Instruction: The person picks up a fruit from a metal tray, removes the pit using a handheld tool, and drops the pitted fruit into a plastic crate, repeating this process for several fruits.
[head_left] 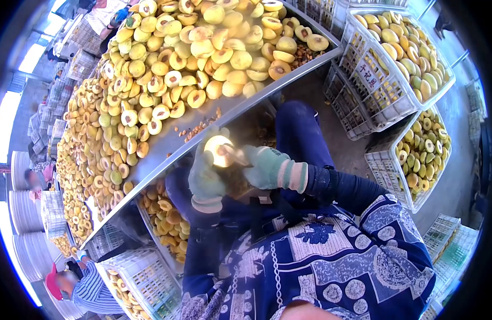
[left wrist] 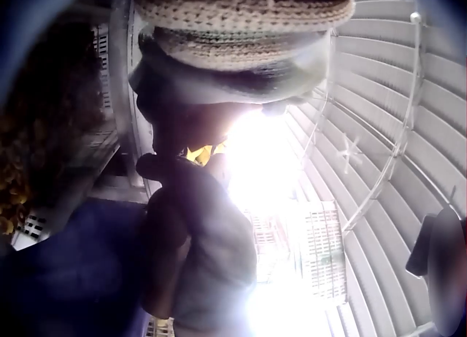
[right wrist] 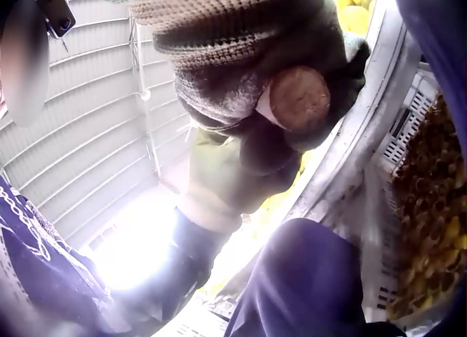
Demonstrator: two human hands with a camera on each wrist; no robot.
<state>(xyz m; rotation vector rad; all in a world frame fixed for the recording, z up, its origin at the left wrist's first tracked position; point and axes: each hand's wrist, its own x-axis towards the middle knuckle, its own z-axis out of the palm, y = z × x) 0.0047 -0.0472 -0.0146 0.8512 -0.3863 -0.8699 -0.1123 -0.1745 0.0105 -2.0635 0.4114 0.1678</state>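
My gloved left hand (head_left: pixel 206 178) grips a pale yellow apricot (head_left: pixel 218 151), brightly lit, over my lap beside the table edge. A bit of yellow fruit (left wrist: pixel 201 155) shows under the fingers in the left wrist view. My gloved right hand (head_left: pixel 270 168) is close against the apricot from the right. Its fingers curl round a wooden-handled tool, whose round handle end (right wrist: pixel 300 100) pokes out of the fist in the right wrist view. The tool's working end is hidden. Both gloves are greenish with knitted cuffs.
A metal-edged table (head_left: pixel 166 152) bears a big heap of halved apricots (head_left: pixel 166 69) and scattered brown pits (head_left: pixel 198 128). Crates of fruit (head_left: pixel 379 85) are stacked at right, another crate (head_left: pixel 144 282) at lower left. Fruit (head_left: pixel 166 213) lies below the table edge. Another worker (head_left: pixel 88 288) sits at lower left.
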